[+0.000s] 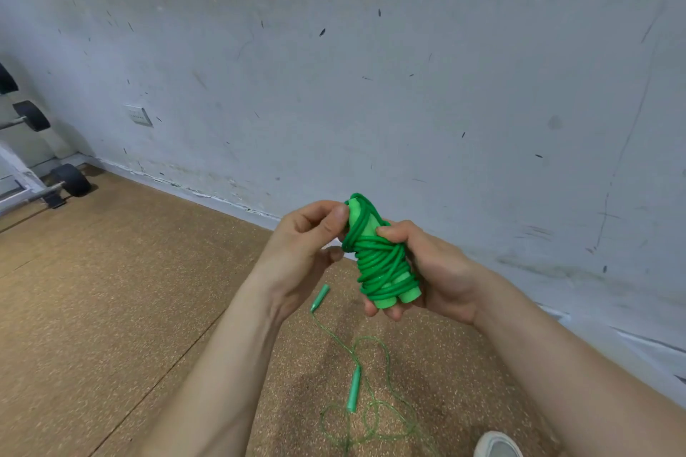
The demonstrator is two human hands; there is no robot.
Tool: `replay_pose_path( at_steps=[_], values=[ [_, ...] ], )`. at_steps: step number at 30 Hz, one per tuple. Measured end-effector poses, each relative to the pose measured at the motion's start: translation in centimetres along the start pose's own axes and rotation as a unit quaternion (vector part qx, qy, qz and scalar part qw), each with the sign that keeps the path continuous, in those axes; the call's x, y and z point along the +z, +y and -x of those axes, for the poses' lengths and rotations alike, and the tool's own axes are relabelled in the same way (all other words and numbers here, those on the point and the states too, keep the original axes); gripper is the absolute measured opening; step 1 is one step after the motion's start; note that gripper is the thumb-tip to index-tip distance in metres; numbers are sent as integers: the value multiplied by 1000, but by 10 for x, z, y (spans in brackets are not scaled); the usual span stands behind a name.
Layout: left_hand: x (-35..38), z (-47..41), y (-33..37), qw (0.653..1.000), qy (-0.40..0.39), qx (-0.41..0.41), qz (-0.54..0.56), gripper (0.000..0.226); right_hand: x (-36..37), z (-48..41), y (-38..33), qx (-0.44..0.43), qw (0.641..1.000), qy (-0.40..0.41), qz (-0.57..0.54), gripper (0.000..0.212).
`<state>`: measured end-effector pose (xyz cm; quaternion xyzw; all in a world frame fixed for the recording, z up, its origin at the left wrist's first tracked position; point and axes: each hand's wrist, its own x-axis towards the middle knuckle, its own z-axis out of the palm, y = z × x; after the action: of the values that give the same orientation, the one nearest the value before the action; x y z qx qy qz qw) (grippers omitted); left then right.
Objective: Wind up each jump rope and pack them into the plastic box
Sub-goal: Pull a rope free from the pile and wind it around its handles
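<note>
Holding the thick green jump rope (pixel 382 263) upright at the centre of the view, the right hand (pixel 434 271) curls its fingers and thumb round the coil. Inside the coil the two foam handles (pixel 397 295) stand side by side, their butts poking out below. The left hand (pixel 308 237), at nine o'clock of the bundle, pinches a loop of cord against the handle tops between thumb and bent fingers.

The step in hand looks like securing the final turn. To do it well, the right thumb should press down on the wraps so that none slackens. The left hand then draws the loop snug over the handle tops, or tucks it under a tight wrap. The cord looks springy, so a loose end would probably let the coil unwind in the box.

A second, thinner green rope (pixel 371 415) lies unwound on the cork floor (pixel 111 289) at six o'clock of the hands. The plastic box is not in view.
</note>
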<state>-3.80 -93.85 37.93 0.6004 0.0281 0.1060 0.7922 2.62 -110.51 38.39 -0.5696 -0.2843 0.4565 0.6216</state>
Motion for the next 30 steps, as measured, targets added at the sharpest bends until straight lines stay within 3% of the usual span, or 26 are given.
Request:
replay_pose_path(
  at_steps=[2, 4, 7, 10, 12, 14, 17, 18, 19, 20, 21, 23, 25, 27, 30],
  values=[
    [2, 3, 0, 999, -44, -12, 27, 33, 2, 1, 4, -14, 999, -25, -15, 53],
    [5, 7, 4, 996, -49, -18, 70, 22, 1, 7, 3, -13, 998, -52, -11, 56],
    [12, 10, 3, 997, -33, -29, 59, 26, -5, 14, -1, -23, 995, -86, 36, 58],
    [12, 10, 0, 998, -21, -52, 23, 28, -9, 17, -9, -18, 986, -61, 154, 39],
    [5, 10, -2, 994, -33, -75, -70, 24, -5, 22, -21, 10, 954, -35, 297, 25],
    [2, 7, -11, 964, -35, -79, -252, 23, 1, 28, -27, 61, 867, -8, 495, 21],
    [8, 1, -28, 870, 16, -57, -490, 29, 14, 25, -14, 57, 625, 59, 776, 52],
    [10, 1, -31, 857, 41, -47, -511, 30, 15, 21, -5, 34, 597, 81, 797, 57],
    [9, 0, -31, 869, 63, -43, -489, 30, 14, 18, 1, 17, 600, 93, 794, 62],
    [6, 0, -29, 896, 82, -45, -433, 30, 9, 17, 5, 14, 627, 88, 774, 68],
    [2, 0, -25, 925, 96, -48, -365, 30, 1, 16, 5, 29, 675, 71, 734, 75],
    [-7, 0, -17, 944, 132, -33, -299, 28, -14, 16, 0, 50, 796, 43, 602, 82],
    [-12, 1, -13, 949, 154, -19, -274, 26, -25, 12, 1, -10, 858, 79, 507, 70],
    [-13, 2, -14, 957, 150, -14, -247, 26, -25, 6, 4, -74, 869, 146, 466, 62],
    [-15, 4, -15, 952, 125, 5, -281, 29, -11, 0, 7, -96, 858, 206, 460, 68]
  ],
)
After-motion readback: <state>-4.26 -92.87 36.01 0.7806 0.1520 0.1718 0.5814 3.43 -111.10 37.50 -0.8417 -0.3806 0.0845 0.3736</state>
